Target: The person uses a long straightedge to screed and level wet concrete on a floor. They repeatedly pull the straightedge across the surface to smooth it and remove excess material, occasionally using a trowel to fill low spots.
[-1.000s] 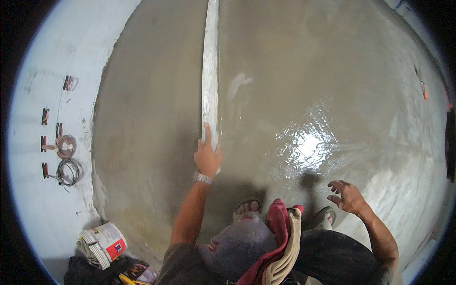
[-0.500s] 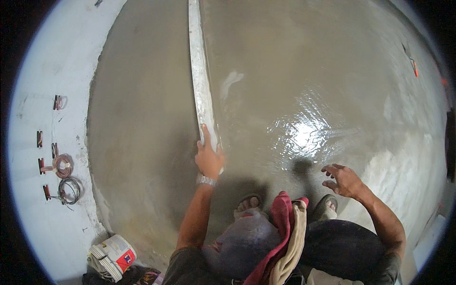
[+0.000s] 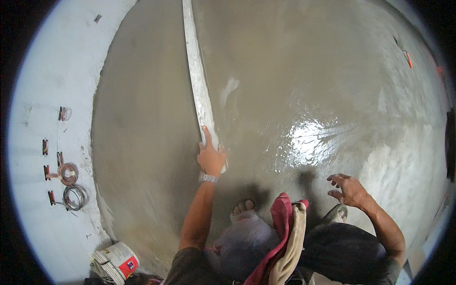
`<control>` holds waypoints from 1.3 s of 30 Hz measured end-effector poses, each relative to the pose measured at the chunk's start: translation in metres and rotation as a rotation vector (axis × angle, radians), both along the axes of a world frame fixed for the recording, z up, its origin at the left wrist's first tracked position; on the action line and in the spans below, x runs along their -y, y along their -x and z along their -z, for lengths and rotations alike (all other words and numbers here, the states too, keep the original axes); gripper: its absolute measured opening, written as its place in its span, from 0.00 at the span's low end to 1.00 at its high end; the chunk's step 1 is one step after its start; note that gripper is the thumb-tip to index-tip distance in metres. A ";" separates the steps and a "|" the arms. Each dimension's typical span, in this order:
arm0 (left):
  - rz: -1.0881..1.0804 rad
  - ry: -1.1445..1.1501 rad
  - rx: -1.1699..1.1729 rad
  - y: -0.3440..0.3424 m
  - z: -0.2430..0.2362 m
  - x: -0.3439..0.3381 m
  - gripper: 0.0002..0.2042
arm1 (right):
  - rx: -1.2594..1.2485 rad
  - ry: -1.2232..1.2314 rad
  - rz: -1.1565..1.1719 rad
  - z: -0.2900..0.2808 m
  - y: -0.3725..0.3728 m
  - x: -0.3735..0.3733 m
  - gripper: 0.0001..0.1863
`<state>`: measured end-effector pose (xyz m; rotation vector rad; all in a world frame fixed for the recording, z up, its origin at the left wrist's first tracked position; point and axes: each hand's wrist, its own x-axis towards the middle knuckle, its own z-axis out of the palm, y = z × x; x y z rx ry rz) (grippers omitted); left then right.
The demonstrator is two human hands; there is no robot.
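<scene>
A long pale straightedge (image 3: pixel 195 66) lies on the smooth, wet grey floor screed (image 3: pixel 294 61), running from near me to the top of the view at a slight tilt. My left hand (image 3: pixel 211 156), with a metal watch at the wrist, grips its near end, index finger stretched along it. My right hand (image 3: pixel 346 189) hangs empty to the right, fingers loosely curved and apart, above the wet surface. My feet (image 3: pixel 244 209) show below, partly hidden by my legs and by red and beige cloths (image 3: pixel 280 223) at my body.
The white wall (image 3: pixel 47 85) on the left has open electrical boxes and coiled wires (image 3: pixel 67 173). A white bucket or container (image 3: pixel 114 261) sits at the lower left beside dark items. An orange-handled tool (image 3: pixel 409 60) lies at the far right.
The straightedge's far end has swung left in the view, with my left hand still on the near end. The whole view has shifted somewhat. My right hand remains open.
</scene>
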<state>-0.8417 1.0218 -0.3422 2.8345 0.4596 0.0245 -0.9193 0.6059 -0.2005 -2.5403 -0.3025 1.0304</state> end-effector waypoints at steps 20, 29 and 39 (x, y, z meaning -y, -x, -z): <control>0.024 0.007 -0.132 -0.007 -0.002 0.037 0.46 | 0.027 -0.065 0.011 0.025 0.015 0.083 0.22; 0.055 -0.040 -0.056 -0.020 0.004 0.049 0.47 | -0.008 -0.060 0.044 0.028 0.019 0.091 0.21; 0.022 0.004 -0.114 -0.026 -0.006 0.061 0.46 | 0.019 -0.052 0.015 0.026 0.016 0.085 0.23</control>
